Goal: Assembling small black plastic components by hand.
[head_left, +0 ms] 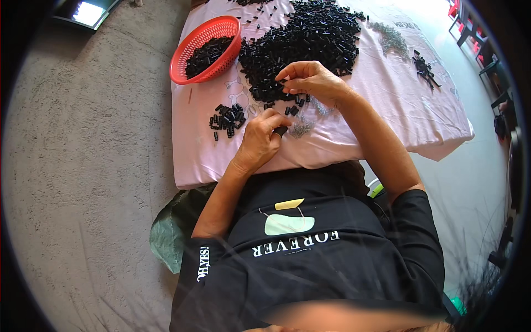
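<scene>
My left hand [262, 139] is closed around a small black plastic piece [280, 131], just above the cloth near the table's front edge. Farther up and to the right, my right hand [314, 81] has thumb and fingers curled together over the near edge of a big pile of short black plastic pieces [310, 41]. Whatever lies between its fingertips blends with the dark pile. Between the two hands are a few loose black pieces [293, 110] and a small heap of thin silvery metal parts [300, 127]. Left of my left hand sits a smaller group of black pieces [228, 119].
A red plastic basket [232, 33], tilted and partly filled with black pieces, stands at the table's far left. Pink cloth [191, 149] covers the table. More silvery parts [390, 37] and a small black cluster [426, 69] lie at the right. Chairs [470, 30] stand beyond.
</scene>
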